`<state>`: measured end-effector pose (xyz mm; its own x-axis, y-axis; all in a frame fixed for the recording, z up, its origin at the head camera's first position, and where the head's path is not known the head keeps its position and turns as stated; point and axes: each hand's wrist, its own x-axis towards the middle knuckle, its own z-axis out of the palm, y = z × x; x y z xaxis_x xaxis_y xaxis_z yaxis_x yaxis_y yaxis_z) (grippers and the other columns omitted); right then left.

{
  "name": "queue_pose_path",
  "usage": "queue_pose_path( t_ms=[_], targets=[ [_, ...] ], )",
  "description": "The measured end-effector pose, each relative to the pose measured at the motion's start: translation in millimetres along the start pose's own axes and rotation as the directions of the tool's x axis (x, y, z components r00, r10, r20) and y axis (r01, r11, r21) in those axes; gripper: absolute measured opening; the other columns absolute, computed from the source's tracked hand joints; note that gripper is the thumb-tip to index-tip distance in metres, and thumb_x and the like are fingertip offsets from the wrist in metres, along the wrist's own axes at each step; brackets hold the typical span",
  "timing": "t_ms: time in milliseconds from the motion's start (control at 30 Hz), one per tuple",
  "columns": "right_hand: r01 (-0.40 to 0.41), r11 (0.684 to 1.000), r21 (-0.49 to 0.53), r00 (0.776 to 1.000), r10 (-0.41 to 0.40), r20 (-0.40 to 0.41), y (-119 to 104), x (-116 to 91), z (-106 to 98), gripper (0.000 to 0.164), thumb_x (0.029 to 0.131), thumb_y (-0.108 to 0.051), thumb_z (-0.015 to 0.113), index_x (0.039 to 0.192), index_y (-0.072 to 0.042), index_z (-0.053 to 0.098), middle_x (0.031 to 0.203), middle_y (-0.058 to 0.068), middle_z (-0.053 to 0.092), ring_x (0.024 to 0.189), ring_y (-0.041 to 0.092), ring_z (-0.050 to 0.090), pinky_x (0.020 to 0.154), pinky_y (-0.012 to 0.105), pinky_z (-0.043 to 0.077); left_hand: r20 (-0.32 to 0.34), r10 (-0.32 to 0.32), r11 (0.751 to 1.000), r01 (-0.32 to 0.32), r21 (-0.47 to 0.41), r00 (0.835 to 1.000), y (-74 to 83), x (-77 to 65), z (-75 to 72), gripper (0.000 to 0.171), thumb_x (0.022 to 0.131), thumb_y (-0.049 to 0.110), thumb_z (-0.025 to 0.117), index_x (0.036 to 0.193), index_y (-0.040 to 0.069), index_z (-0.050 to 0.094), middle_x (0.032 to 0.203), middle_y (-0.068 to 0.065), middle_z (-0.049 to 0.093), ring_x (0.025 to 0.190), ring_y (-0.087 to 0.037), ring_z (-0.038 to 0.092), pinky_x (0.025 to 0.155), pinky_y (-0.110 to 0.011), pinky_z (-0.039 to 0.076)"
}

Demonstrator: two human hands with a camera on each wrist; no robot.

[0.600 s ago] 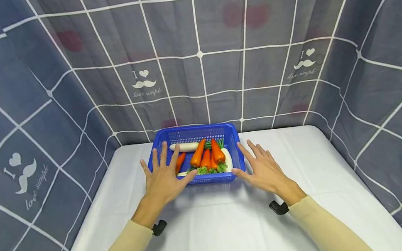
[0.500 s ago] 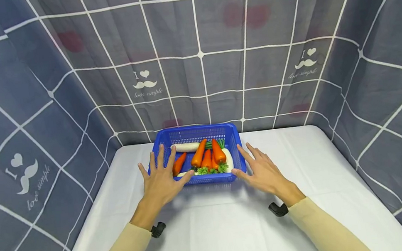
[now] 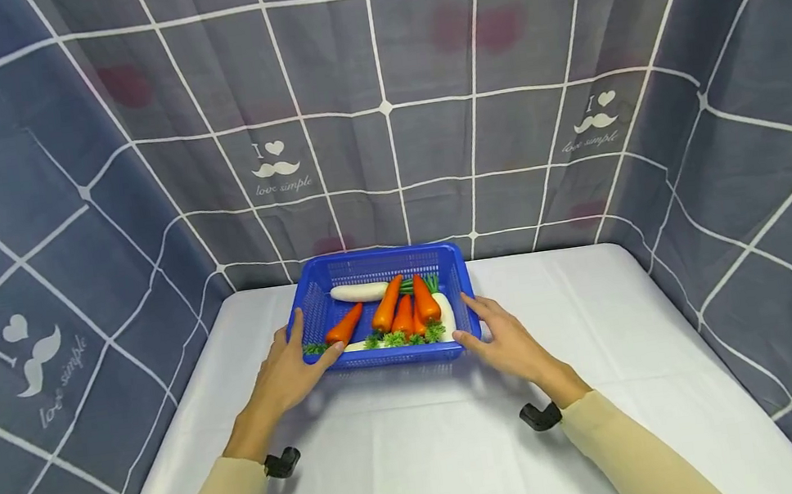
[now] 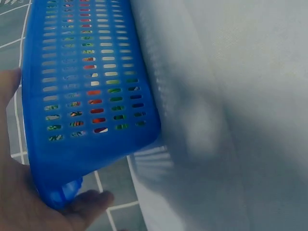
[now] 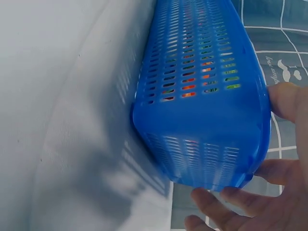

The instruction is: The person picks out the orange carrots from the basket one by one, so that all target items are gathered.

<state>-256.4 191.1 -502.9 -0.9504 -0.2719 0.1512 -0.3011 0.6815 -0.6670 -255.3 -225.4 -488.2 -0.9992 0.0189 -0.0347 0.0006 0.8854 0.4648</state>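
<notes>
My left hand (image 3: pixel 287 373) and right hand (image 3: pixel 513 341) hold the near corners of the blue basket (image 3: pixel 380 358) at the back of the bench (image 3: pixel 423 466); I think this is the grabbing step, and squeezing evenly should come next.

Head view looks forward, down; wrist views, close in, share blue basket (image 3: pixel 387 357) (opposite ends)

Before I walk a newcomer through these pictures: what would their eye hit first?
Probably the bright blue basket, near the far edge of the white table, with orange carrots standing out inside it. Next, the left hand and right hand, at its near-left and near-right corners. Then the grey cloth behind, with its white grid and moustache prints.
</notes>
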Motion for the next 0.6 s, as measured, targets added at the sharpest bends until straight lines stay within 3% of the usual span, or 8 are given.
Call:
queue_pose_path(
  t_ms=[67, 167, 600],
  targets=[
    [0.010, 1.000, 0.021, 1.000, -0.010, -0.012, -0.7, 1.2, -0.3, 0.088, 0.113, -0.054, 0.075, 0.183, -0.012, 0.040, 0.185, 0.024, 0.045, 0.157, 0.049, 0.062, 0.134, 0.073, 0.045, 0.014, 0.000, 1.000, 0.001, -0.022, 1.000, -1.6, -1.5, -0.1, 0.130, 0.103, 0.094, 0.055, 0.188, 0.014, -0.004, 0.186, -0.040, 0.021, 0.156, -0.069, 0.051, 0.126, -0.085, 0.045],
    [0.008, 1.000, 0.030, 1.000, -0.008, -0.023, -0.7, 0.7, -1.1, 0.088, 0.111, -0.050, 0.079, 0.181, -0.011, 0.043, 0.183, 0.023, 0.049, 0.151, 0.047, 0.067, 0.130, 0.071, 0.051, 0.017, -0.004, 0.999, 0.004, -0.041, 1.000, -1.3, -3.9, 0.7, 0.130, 0.103, 0.091, 0.059, 0.188, 0.015, -0.003, 0.187, -0.038, 0.021, 0.150, -0.069, 0.058, 0.122, -0.082, 0.051],
    [-0.005, 1.000, 0.030, 1.000, 0.006, -0.029, -0.4, -16.2, -6.4, 0.088, 0.109, -0.051, 0.082, 0.178, -0.008, 0.048, 0.178, 0.022, 0.055, 0.144, 0.047, 0.072, 0.124, 0.071, 0.056, 0.012, -0.022, 0.998, 0.023, -0.059, 1.000, 1.5, -24.6, 7.4, 0.139, 0.097, 0.098, 0.060, 0.188, 0.017, -0.007, 0.187, -0.034, 0.023, 0.146, -0.065, 0.064, 0.116, -0.079, 0.058]
  ],
)
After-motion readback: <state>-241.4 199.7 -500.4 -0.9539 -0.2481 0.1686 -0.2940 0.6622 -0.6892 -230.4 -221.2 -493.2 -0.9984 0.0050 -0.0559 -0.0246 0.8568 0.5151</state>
